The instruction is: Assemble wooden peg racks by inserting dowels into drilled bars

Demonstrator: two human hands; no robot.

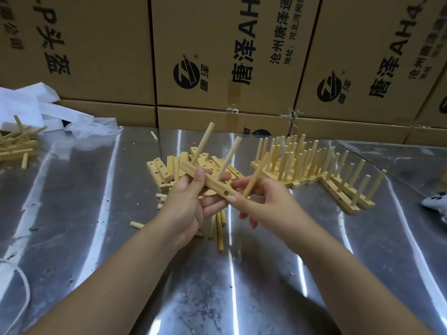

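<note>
**Dowel three (256, 175) poised at the empty hole (226, 193)**

Gripping the bar (212, 183) in the left hand (191, 201), fingers curled round it, held up in the air above the metal table (121, 238) and just in front of the pile of drilled bars (164, 170). Carrying two standing dowels (203, 143) already. Pinching dowel three in the right hand (271, 204), low end just beside the empty hole at the near end of the bar, not yet in. Hands close together, almost meeting at that hole.

Now, doing it well. Bring the tip squarely over the opening first. Then straighten up: leaning off to the right at present, more slanted than the two neighbours, so likely to jam on the rim if pushed as is. Keep fingertips clear of the hole. Brace the bar from underneath with the left hand and press straight down along the hole, perhaps with a slight twist. Tightness of fit: impossible to tell from here. Aim for the same depth as the other two, then over to the finished racks (314, 165) on the right.
</note>
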